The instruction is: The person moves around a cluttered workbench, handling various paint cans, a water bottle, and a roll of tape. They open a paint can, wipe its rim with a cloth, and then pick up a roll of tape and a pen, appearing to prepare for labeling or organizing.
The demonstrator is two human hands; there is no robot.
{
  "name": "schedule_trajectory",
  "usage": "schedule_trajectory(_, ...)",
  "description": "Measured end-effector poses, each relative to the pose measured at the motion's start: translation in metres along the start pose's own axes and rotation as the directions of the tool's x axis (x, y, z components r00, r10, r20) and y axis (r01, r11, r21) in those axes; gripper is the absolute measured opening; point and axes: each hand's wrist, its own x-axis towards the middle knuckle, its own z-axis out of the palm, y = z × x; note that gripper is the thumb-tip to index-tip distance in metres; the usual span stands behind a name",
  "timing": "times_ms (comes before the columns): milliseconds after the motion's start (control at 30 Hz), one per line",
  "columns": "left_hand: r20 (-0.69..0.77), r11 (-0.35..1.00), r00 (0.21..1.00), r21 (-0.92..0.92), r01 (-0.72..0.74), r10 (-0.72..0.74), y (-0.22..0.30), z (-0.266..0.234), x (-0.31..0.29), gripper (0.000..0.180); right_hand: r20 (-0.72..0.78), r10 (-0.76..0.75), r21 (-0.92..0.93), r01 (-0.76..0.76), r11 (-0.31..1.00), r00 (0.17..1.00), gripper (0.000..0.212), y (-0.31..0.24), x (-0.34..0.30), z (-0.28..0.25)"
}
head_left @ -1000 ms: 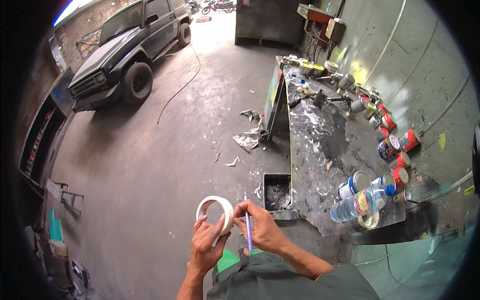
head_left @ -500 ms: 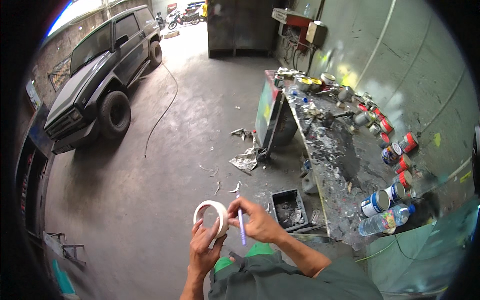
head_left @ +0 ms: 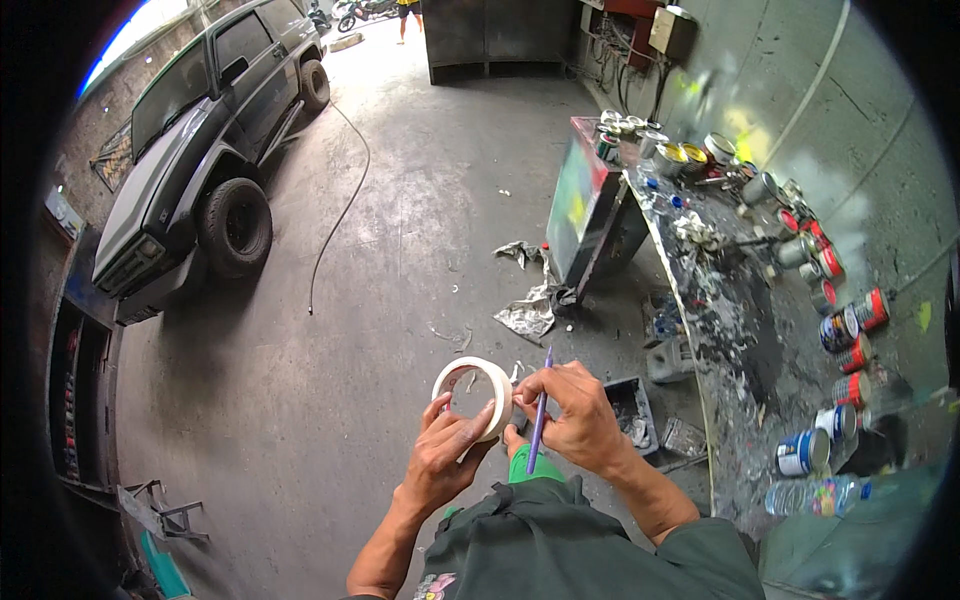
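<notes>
My left hand is closed around a wide roll of white masking tape, its fingers reaching through the ring. Close beside it, my right hand holds a slim purple pen-like stick, which stands nearly upright. The thumb and fingertips of that hand pinch at the roll's right edge; whether a tape end is between them is too small to make out. Both hands are in front of my body, over the grey floor.
A paint-stained workbench with several paint cans and a plastic bottle runs along the right wall. A black tray stands beside it. Crumpled paper and a hose lie on the floor. A dark off-road car stands left.
My view has turned slightly left and downward. Both hands, with the tape roll and the purple stick, appear further right in the picture, and the stick's lean has changed.
</notes>
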Motion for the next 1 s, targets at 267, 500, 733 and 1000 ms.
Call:
schedule_trajectory(267,0.08,0.994,0.991,-0.022,0.105,-0.103,-0.07,0.019,0.135,0.054,0.052,-0.078,0.183,0.067,0.981,0.996,0.026,0.099,0.117,-0.03)
schedule_trajectory(500,0.134,0.969,0.962,-0.043,0.245,-0.238,-0.12,0.05,0.238,0.048,0.029,-0.02,0.133,0.016,0.991,0.999,0.029,0.164,0.185,-0.051)
schedule_trajectory(733,0.191,0.978,0.969,-0.111,0.178,-0.155,-0.193,0.079,0.319,0.044,-0.02,0.271,-0.006,-0.271,0.963,0.962,0.025,0.224,0.253,-0.057)
schedule_trajectory(1000,0.508,0.957,0.861,-0.237,0.166,-0.024,-0.291,0.08,0.452,0.051,-0.187,0.283,-0.379,-0.335,0.862,0.941,0.013,0.314,0.353,-0.053)
